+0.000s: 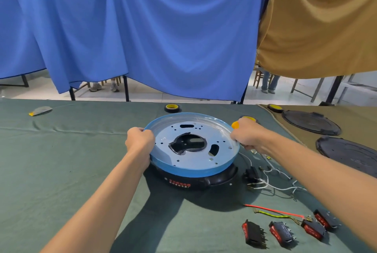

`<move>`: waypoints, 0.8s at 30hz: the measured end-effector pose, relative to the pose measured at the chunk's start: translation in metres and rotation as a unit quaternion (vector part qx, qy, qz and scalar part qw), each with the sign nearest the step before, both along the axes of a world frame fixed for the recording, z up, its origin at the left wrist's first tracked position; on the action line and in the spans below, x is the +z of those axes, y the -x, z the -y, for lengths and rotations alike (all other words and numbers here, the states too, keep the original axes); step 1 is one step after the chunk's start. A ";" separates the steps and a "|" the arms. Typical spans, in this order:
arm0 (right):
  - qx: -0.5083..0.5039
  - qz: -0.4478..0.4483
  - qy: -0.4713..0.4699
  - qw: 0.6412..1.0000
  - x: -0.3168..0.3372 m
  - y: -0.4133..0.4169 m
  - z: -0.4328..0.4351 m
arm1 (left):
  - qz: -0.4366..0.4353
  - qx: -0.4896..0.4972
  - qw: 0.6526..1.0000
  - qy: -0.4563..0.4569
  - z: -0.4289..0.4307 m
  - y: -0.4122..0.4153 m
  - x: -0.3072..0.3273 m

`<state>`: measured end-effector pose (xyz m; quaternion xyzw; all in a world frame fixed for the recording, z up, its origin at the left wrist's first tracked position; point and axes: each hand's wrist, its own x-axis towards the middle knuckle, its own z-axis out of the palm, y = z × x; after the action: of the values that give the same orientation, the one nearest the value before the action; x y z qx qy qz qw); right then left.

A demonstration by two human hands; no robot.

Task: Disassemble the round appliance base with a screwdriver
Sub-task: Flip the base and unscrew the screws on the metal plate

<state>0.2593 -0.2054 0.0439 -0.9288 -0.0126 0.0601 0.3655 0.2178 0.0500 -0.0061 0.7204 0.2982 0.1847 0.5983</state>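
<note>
Two hands — left hand (139,143) at 9 o'clock, right hand (244,136) at 3 — clench plate (195,157) rim | switches (253,232), wires (271,185) out | black base (214,181) remains.

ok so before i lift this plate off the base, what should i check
1. Left hand grips plate rim: ok.
2. Right hand grips opposite rim: ok.
3. Plate screws all out: cannot tell.
4. White wires free of base: cannot tell; one runs toward the rim by the right hand.
5. Switches lie apart from base: ok.
</note>
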 end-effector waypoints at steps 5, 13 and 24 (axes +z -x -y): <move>-0.004 -0.068 -0.035 0.997 0.002 0.003 -0.004 | -0.019 -0.016 1.000 -0.002 -0.008 0.000 0.002; 0.083 -0.118 0.008 0.990 0.010 0.008 0.000 | -0.052 -0.150 0.975 -0.154 -0.020 -0.012 0.020; 0.099 -0.043 0.064 0.992 0.012 0.003 0.002 | -0.072 -0.440 0.750 -0.488 0.055 0.002 0.037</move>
<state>0.2558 -0.2072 0.0561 -0.9410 -0.0846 0.1362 0.2979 0.2162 -0.0051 0.0308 0.9772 -0.1398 -0.0310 0.1569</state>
